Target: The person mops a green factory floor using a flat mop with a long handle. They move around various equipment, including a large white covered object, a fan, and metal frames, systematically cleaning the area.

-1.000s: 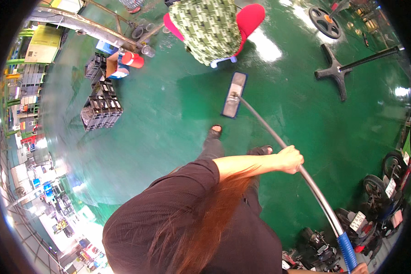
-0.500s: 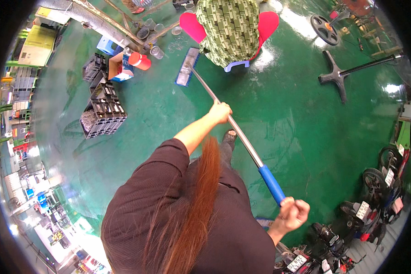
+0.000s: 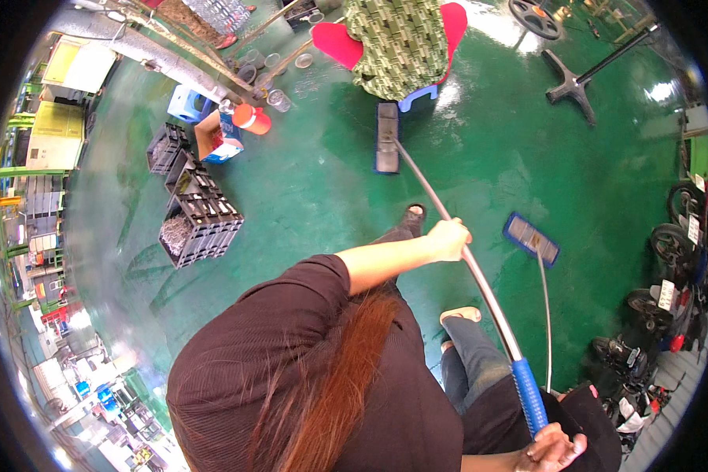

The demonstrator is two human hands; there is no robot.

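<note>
The floor [image 3: 315, 204] here is deep green. The mop pole [image 3: 495, 309] is silver, its grip [image 3: 529, 397] blue, its head [image 3: 387, 151] grey edged with blue. Over there I see a blocky green-patterned shirt [image 3: 401, 47], red clothing [image 3: 338, 46], a blue stool [image 3: 418, 97] and an orange-red jug [image 3: 253, 120].

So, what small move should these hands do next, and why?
Perhaps ease the held mop head slightly back: it lies close to the seated person's blue stool, and the left hand holds the pole, the right hand its blue grip.
</note>
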